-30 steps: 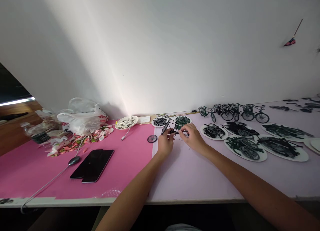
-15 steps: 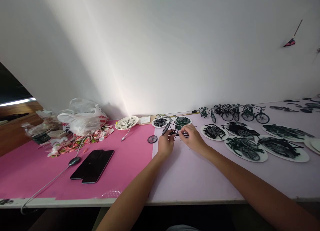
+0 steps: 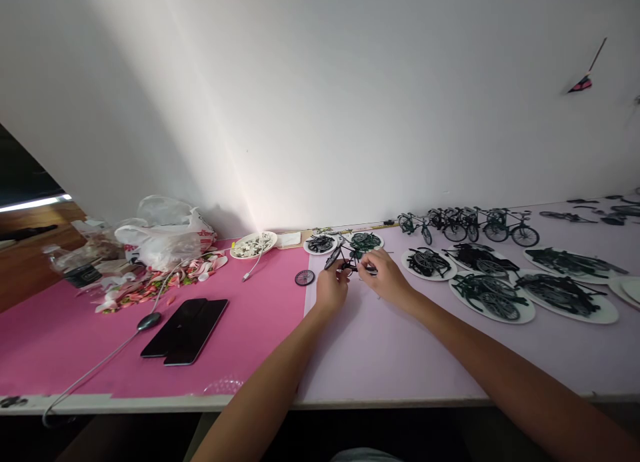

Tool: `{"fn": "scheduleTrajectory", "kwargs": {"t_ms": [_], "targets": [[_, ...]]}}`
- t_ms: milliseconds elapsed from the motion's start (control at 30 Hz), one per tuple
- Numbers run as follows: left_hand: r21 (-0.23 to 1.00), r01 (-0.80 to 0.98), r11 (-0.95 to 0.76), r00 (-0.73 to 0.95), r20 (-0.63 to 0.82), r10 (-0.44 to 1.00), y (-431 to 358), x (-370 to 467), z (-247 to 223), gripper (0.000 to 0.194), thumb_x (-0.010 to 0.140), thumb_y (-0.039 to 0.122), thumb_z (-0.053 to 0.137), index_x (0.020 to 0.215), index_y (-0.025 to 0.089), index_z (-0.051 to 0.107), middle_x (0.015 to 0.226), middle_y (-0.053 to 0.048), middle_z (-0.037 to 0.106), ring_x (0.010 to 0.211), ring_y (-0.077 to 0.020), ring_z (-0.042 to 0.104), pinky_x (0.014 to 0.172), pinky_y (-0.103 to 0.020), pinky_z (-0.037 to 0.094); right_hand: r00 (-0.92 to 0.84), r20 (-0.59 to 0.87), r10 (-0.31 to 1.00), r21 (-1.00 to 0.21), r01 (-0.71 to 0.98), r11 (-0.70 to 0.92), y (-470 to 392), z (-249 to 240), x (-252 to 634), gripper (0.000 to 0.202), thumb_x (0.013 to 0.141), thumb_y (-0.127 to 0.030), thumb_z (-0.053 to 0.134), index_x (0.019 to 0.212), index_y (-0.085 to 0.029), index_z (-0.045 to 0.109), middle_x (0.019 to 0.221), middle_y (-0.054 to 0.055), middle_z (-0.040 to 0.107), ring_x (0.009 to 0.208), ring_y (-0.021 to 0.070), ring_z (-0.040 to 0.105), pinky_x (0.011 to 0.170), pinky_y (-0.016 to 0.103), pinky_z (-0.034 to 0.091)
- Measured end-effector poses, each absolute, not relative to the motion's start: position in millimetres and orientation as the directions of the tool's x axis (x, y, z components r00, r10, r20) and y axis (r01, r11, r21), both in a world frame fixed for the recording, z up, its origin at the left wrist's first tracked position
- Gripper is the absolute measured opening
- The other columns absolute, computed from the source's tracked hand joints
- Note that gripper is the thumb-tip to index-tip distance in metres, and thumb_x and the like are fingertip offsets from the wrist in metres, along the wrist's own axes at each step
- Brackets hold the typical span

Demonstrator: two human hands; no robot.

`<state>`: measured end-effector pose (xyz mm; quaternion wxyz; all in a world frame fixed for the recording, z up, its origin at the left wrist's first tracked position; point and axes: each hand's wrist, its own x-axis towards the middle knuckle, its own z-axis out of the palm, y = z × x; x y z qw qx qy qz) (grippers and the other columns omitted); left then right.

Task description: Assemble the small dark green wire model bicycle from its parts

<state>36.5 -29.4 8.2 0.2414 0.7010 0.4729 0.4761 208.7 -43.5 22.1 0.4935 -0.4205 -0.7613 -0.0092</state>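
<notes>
Between my two hands is a partly built toy bicycle (image 3: 349, 255) in black, one wheel at its left end. My left hand (image 3: 331, 283) is closed around the lower left part of it. The fingers of my right hand (image 3: 381, 273) pinch at its right, lower side; any small part between those fingertips is hidden. A loose black wheel (image 3: 305, 278) lies on the pink surface just left of my left hand. Behind the bicycle are a plate of black parts (image 3: 321, 244) and a plate of dark green parts (image 3: 365, 242).
Several finished toy bicycles (image 3: 510, 229) stand along the wall at right, behind more plates of parts (image 3: 493, 299). Left on the pink sheet (image 3: 260, 329) lie dark phones (image 3: 186, 332), a cable, petal-like pieces (image 3: 150, 287), plastic bags (image 3: 160, 239) and a plate of white pieces (image 3: 254, 246).
Almost nothing differs. My right fingers have shifted very slightly at the bicycle; my left hand keeps its hold.
</notes>
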Motion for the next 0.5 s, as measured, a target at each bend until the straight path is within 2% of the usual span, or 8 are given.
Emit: {"fn": "scheduleTrajectory", "kwargs": {"t_ms": [500], "targets": [[0.783,0.450,-0.428,0.088,0.439,0.894,-28.7,35.5,8.0,0.029,0.094,0.015,0.056,0.117,0.018,0.072,0.103,-0.008,0.078,0.068,-0.0145,0.070,0.065,-0.024,0.052,-0.163,0.717,0.678,-0.444,0.643,0.624,-44.4,23.0,208.5,0.021,0.096,-0.031,0.058,0.078,-0.025,0.050,0.080,0.006,0.063,0.087,0.0257,0.058,0.073,0.038,0.051]]}}
